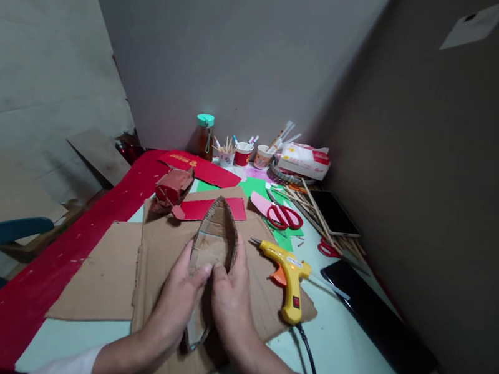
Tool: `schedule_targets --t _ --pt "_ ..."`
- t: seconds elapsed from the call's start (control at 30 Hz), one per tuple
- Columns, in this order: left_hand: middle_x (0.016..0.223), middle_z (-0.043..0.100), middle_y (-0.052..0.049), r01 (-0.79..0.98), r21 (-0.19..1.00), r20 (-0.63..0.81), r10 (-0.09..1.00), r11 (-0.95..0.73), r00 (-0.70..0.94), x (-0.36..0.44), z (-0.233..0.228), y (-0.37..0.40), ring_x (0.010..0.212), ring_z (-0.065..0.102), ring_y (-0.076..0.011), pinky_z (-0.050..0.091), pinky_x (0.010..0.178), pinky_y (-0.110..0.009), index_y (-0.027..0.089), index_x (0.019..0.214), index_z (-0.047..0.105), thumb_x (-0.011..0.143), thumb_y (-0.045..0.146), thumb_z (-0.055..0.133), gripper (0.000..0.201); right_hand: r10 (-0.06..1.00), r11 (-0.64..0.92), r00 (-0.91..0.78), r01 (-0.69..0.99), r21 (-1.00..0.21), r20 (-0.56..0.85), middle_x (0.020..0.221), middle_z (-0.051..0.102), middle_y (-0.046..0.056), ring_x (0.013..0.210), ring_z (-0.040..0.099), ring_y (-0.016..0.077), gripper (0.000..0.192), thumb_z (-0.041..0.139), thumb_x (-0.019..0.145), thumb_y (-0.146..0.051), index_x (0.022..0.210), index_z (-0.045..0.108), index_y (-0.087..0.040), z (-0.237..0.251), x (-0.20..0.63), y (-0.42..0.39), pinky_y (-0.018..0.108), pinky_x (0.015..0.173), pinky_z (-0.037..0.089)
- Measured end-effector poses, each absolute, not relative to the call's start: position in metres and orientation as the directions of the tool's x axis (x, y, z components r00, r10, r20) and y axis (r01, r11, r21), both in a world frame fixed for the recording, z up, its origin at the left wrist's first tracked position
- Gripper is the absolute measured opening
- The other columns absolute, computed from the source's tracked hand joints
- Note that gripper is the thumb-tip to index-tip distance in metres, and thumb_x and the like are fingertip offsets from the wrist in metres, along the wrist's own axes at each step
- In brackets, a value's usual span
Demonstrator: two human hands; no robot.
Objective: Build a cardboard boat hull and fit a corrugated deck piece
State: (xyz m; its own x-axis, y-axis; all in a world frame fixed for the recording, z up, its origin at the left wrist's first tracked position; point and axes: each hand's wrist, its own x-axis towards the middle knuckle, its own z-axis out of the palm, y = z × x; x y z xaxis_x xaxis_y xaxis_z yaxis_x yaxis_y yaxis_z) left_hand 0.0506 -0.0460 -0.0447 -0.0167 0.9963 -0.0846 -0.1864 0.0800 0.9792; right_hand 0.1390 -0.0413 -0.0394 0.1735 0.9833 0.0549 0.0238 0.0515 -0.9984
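Gripping boat-shaped cardboard (217,232) with left hand (181,287) and right hand (233,292), pressing thumbs inside, curling fingers round outer walls; just left of yellow glue gun (297,273).

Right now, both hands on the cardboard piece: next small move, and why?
Probably shift the boat-shaped cardboard piece into the left hand alone, freeing the right hand. Both hands grip its sides, thumbs at its middle, so neither is free, while the yellow glue gun lies unheld on the right-hand side, seemingly within easy reach.
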Motion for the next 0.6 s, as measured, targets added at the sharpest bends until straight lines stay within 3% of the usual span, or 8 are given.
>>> schedule_targets --t 0.07,0.13,0.27,0.4,0.47,0.6 --pt "0.148 0.056 -0.013 -0.318 0.930 -0.171 0.983 0.184 0.069 0.046 -0.032 -0.044 0.141 0.046 -0.0314 0.035 0.118 -0.048 0.020 0.147 0.042 0.083 0.035 0.067 0.070 0.989 0.032 0.144 0.012 -0.999 0.034 0.154 0.045 0.014 0.142 0.043 0.0231 0.080 0.046 0.076 -0.017 0.154 0.030 -0.008 -0.037 0.147 -0.043 0.042 0.120 0.032" --pt "0.148 0.056 -0.011 -0.355 0.917 -0.171 0.984 0.181 0.058 0.042 -0.020 -0.038 0.142 0.045 -0.0289 0.034 0.119 -0.043 0.022 0.146 0.045 0.083 0.037 0.070 0.070 0.995 0.000 0.098 0.005 -1.000 0.001 0.153 0.047 0.011 0.141 0.045 0.0241 0.077 0.050 0.076 -0.017 0.152 0.036 -0.014 -0.034 0.154 -0.049 0.044 0.118 0.034" --pt "0.143 0.060 -0.010 -0.285 0.958 -0.056 0.997 0.040 -0.047 0.037 -0.012 -0.024 0.135 0.052 -0.0298 0.040 0.114 -0.042 0.020 0.137 0.053 0.077 0.033 0.073 0.065 0.999 -0.041 -0.003 0.033 -0.999 -0.041 0.152 0.049 0.010 0.140 0.045 0.0283 0.069 0.059 0.082 -0.032 0.148 0.046 -0.019 -0.024 0.168 -0.059 0.049 0.114 0.038" --pt "0.123 0.072 -0.011 -0.238 0.971 -0.050 0.998 0.039 -0.040 0.040 -0.017 -0.020 0.121 0.063 -0.0317 0.046 0.107 -0.046 0.017 0.122 0.063 0.074 0.033 0.070 0.051 0.999 -0.001 0.041 0.136 -0.991 0.005 0.144 0.057 0.014 0.134 0.052 0.0292 0.064 0.057 0.088 -0.048 0.144 0.050 -0.018 -0.020 0.173 -0.047 0.050 0.112 0.039" --pt "0.123 0.072 -0.012 -0.205 0.977 -0.058 0.998 0.053 -0.019 0.043 -0.021 -0.022 0.123 0.062 -0.0328 0.044 0.110 -0.048 0.016 0.120 0.065 0.074 0.036 0.070 0.050 0.996 0.039 0.077 0.161 -0.986 0.052 0.143 0.058 0.013 0.134 0.052 0.0275 0.057 0.054 0.090 -0.040 0.141 0.052 -0.016 -0.023 0.169 -0.039 0.048 0.114 0.038" --pt "0.142 0.061 -0.014 -0.122 0.991 -0.064 0.996 0.056 -0.064 0.048 -0.032 -0.025 0.138 0.048 -0.0319 0.029 0.120 -0.048 0.016 0.129 0.059 0.076 0.037 0.067 0.057 0.992 0.072 0.084 0.194 -0.978 0.090 0.141 0.060 0.012 0.134 0.052 0.0263 0.051 0.047 0.090 -0.031 0.136 0.060 -0.017 -0.038 0.156 -0.033 0.046 0.115 0.037"
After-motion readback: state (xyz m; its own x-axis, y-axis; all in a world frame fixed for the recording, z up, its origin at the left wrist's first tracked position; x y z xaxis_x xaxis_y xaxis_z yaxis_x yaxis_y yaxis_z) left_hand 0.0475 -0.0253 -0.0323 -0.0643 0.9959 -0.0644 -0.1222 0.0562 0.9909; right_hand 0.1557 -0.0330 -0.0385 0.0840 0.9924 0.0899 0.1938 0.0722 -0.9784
